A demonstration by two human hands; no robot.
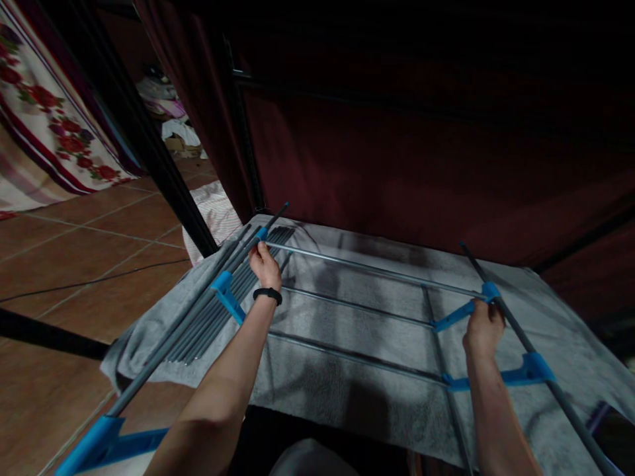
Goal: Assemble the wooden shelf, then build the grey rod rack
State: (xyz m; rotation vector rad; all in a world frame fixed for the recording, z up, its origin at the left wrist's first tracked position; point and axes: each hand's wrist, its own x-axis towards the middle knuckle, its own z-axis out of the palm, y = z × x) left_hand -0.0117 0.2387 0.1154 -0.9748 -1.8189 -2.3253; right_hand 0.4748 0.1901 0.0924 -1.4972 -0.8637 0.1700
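A frame of grey metal tubes joined by blue plastic connectors lies over a grey towel-like cover. My left hand (265,264), with a black band at the wrist, is closed round the left joint, beside a blue connector (261,233). At the right joint, my right hand (483,327) grips close to another blue connector (491,291); its fingertips are partly hidden. Between the two hands runs a long crossbar (372,268). Two lower crossbars, including the nearest one (357,357), span the frame's lower side. Further blue connectors (533,370) sit nearer to me along the side tubes.
Several loose grey tubes (213,317) lie side by side at left on the grey cover (327,396). A dark red curtain (387,172) hangs behind. Black posts (163,178) stand at left, over a tiled floor (74,264) with a dark cable (114,272).
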